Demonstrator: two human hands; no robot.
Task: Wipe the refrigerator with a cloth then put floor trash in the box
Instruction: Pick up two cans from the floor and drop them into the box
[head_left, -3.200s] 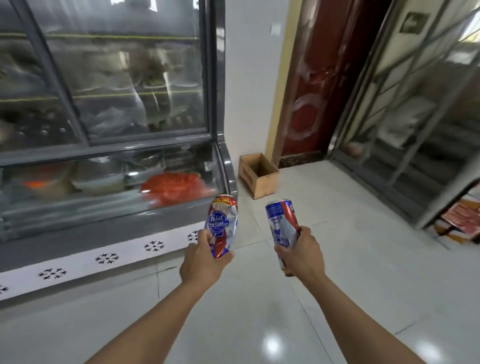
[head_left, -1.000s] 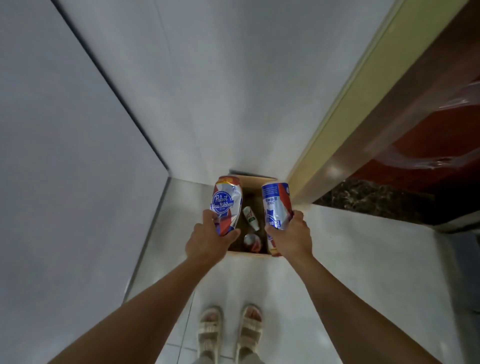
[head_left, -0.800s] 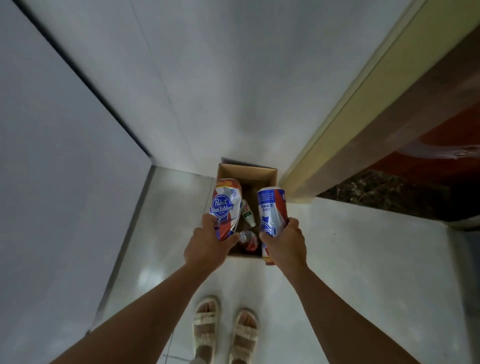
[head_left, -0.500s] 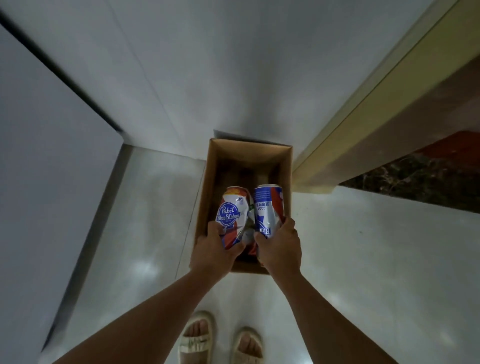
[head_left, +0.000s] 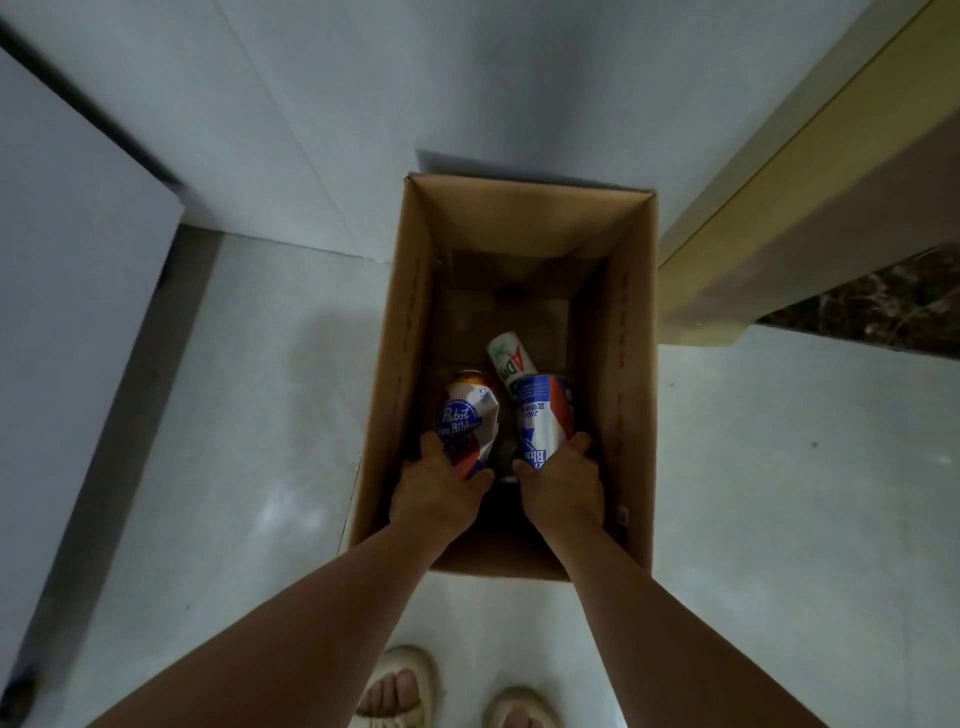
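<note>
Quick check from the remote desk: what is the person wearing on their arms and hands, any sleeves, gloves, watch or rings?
Nothing shows: both forearms are bare with no sleeves in view, and the left hand and right hand have no gloves, watch or visible rings.

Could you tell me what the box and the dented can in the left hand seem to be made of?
The open brown box looks like matte corrugated cardboard, given its folded flaps. The dented blue-and-white can in the left hand looks like thin glossy metal, probably aluminium: it is creased and shiny.
</note>
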